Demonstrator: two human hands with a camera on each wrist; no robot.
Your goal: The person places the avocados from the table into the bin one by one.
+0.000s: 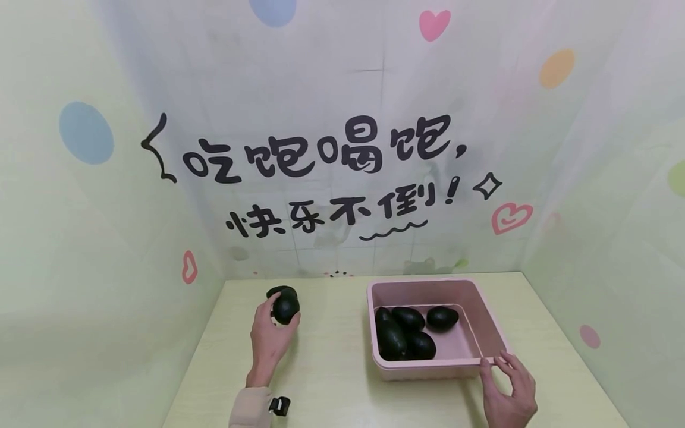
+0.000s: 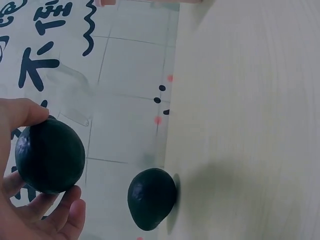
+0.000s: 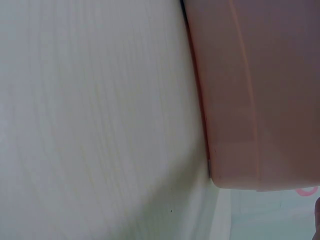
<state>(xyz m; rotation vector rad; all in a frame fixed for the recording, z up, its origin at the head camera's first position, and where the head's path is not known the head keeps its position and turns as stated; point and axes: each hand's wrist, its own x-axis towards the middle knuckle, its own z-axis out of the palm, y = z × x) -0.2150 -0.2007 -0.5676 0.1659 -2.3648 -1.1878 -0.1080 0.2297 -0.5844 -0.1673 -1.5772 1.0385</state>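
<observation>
My left hand (image 1: 272, 343) grips a dark green avocado (image 1: 286, 307) between thumb and fingers, above the left part of the table. In the left wrist view that avocado (image 2: 50, 156) is held off the surface. A second avocado (image 2: 151, 199) lies on the table just beyond it, partly covered by the held one in the head view. At the right, my right hand (image 1: 511, 393) pinches the front right rim of a pink plastic bin (image 1: 428, 373). Several avocados (image 1: 392, 336) lie inside, mostly on its left side. The right wrist view shows the bin's outer wall (image 3: 280, 100).
The pale wood-grain table (image 1: 332, 333) ends at a printed back wall (image 1: 332, 255) with black lettering. Similar light walls close off the left and right sides. A dark strap (image 1: 280, 406) is on the left wrist, by the sleeve (image 1: 250, 407).
</observation>
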